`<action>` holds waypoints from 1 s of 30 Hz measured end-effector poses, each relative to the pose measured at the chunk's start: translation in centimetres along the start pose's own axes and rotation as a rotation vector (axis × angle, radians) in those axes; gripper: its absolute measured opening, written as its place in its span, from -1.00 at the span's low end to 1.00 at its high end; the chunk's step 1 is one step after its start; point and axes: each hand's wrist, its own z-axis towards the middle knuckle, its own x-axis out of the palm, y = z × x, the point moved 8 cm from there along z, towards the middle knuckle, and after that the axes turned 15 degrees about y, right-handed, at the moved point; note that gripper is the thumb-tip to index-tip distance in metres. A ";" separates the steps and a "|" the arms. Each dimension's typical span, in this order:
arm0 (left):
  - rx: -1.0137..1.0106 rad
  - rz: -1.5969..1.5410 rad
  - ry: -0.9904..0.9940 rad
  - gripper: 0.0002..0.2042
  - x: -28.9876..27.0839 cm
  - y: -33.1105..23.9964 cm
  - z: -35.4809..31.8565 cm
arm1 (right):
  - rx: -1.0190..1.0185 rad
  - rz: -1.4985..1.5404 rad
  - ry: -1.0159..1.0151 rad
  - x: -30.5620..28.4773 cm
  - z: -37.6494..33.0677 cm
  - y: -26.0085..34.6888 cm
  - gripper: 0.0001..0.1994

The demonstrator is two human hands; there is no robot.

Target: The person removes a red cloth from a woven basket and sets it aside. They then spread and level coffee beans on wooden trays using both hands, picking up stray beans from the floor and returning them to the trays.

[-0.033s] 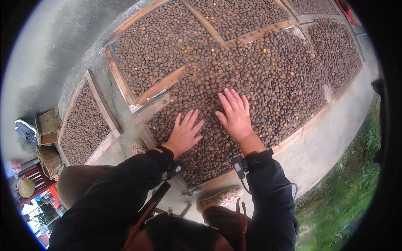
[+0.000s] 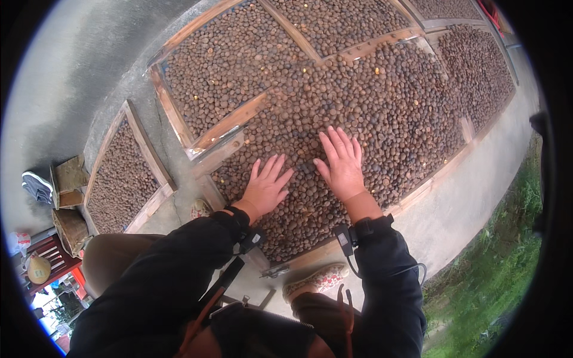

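Note:
Small round brown nuts or fruits (image 2: 382,125), whose exact kind I cannot make out, lie in a thick layer in a wooden-framed tray (image 2: 311,256). My left hand (image 2: 262,188) rests palm down on them near the tray's near left corner, fingers spread. To its right, my right hand (image 2: 344,170) also lies on the layer with fingers stretched forward and thumb apart. Neither hand grips anything; what is under the palms is hidden. A few yellowish pieces show among the brown ones.
More framed trays of the same brown pieces adjoin at the far side, one with a wooden bar (image 2: 233,119). A separate tray (image 2: 140,131) stands left on grey concrete, near a shoe (image 2: 37,186) and a woven basket (image 2: 70,230). Grass (image 2: 483,286) lies at right. My patterned shoe (image 2: 316,281) is beside the near edge.
My right hand has shifted slightly to the right over the brown pieces. The left hand stays nearly in place, fingers still spread.

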 end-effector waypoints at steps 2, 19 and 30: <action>0.046 0.007 -0.045 -0.43 -0.4 0.2 -0.5 | 0.080 -0.076 0.040 0.1 -2.4 -0.1 -0.34; -0.202 -0.485 -0.413 -0.57 -4.4 5.0 -11.9 | 0.491 0.048 -0.175 -8.4 -9.7 8.2 -0.40; -0.396 -0.858 -0.406 -0.53 -3.6 10.5 -14.6 | 0.657 0.622 -0.518 -13.4 -19.4 9.0 -0.26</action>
